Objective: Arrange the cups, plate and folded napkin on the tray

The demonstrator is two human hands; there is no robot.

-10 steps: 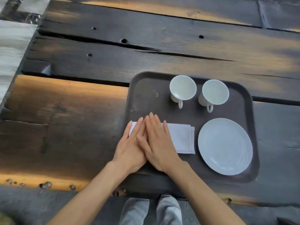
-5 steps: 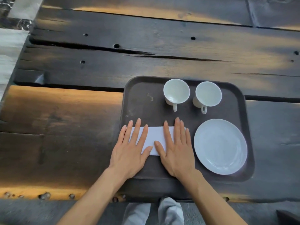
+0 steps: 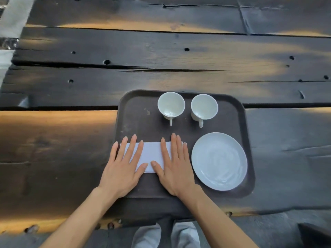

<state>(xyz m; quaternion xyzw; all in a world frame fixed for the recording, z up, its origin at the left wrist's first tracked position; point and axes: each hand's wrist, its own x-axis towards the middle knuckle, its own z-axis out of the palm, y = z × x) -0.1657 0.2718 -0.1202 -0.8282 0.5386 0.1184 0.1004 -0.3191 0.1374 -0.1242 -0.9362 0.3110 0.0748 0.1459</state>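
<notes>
On tray (image 3: 136, 119), near left: napkin (image 3: 152, 154) pinned flat under left hand (image 3: 123, 169) and right hand (image 3: 175, 167); neither grip closed, both flat, pressing. Left cup (image 3: 171, 104), right cup (image 3: 204, 106) far side; plate (image 3: 219, 161) just beside napkin. Best: press evenly, keep edges square to tray, lift straight up.

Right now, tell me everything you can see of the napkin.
The napkin is white, thin cloth or paper by its look, folded into a flat rectangle, layered edges showing at its near side. It lies on the near left part of the dark tray, left of the plate. The left hand and right hand rest flat on its two ends, fingers straight, leaving its middle bare.
</notes>
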